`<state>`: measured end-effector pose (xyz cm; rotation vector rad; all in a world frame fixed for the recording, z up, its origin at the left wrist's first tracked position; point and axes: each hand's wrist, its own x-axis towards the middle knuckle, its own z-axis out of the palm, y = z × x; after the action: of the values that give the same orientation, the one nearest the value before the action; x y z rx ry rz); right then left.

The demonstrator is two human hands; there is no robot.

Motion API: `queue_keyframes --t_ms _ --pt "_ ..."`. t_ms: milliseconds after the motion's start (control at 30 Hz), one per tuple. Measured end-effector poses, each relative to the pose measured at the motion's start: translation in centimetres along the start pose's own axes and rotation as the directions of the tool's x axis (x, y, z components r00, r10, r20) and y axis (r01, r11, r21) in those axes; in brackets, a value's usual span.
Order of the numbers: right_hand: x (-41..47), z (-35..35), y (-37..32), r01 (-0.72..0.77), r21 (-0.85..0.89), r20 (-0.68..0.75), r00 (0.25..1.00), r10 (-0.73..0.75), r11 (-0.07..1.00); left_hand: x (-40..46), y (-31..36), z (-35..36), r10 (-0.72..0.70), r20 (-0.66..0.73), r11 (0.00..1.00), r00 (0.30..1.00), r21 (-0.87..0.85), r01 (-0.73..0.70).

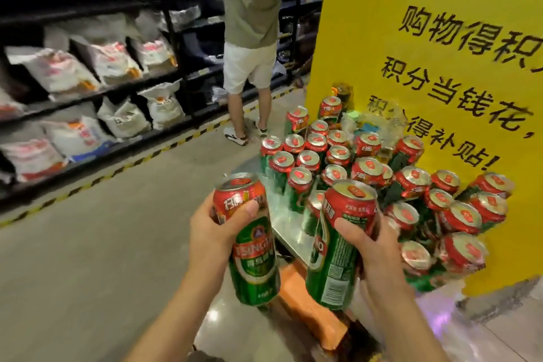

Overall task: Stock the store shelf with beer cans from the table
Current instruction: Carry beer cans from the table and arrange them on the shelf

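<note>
My left hand (216, 225) grips a green and red beer can (252, 256) upright, thumb across its red top band. My right hand (374, 247) grips a second beer can (338, 256) of the same kind, fingers curled round its side. Both cans hang in the air just in front of a small metal table (289, 228). On that table stand several more beer cans (382, 173), red tops up, packed close together against a yellow sign.
A yellow sign board (440, 53) with black characters rises behind the table at the right. Dark shelves (97, 94) with white sacks line the left side. A person (252, 47) stands in the aisle ahead. Yellow-black floor tape (117, 170) runs along the shelves. An orange thing (305, 303) lies under the table.
</note>
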<state>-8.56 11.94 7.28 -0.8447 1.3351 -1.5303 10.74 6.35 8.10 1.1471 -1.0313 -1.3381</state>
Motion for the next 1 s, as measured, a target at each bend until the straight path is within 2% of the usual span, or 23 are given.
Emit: queue_keyframes --t_ms 167,433,700,1000 --pt "2.6 9.5 1.3 -0.028 0.017 0.217 0.976 0.023 0.999 1.8 1.8 -9.1 -0.016 -0.235 1.000 0.972 -0.020 0.012" --pt "5.3 28.4 5.5 -0.126 -0.026 0.436 0.891 0.125 0.992 4.9 5.2 -26.1 0.002 -0.515 0.998 0.857 -0.047 -0.030" --pt "6.7 46.2 8.0 -0.166 -0.073 0.569 0.803 0.178 0.983 10.2 9.2 -39.7 0.073 -0.634 0.997 0.770 0.021 -0.077" --pt "14.9 60.0 9.3 -0.149 -0.140 0.626 0.753 0.204 0.979 21.6 12.6 -48.2 0.060 -0.682 0.998 0.729 0.014 -0.068"
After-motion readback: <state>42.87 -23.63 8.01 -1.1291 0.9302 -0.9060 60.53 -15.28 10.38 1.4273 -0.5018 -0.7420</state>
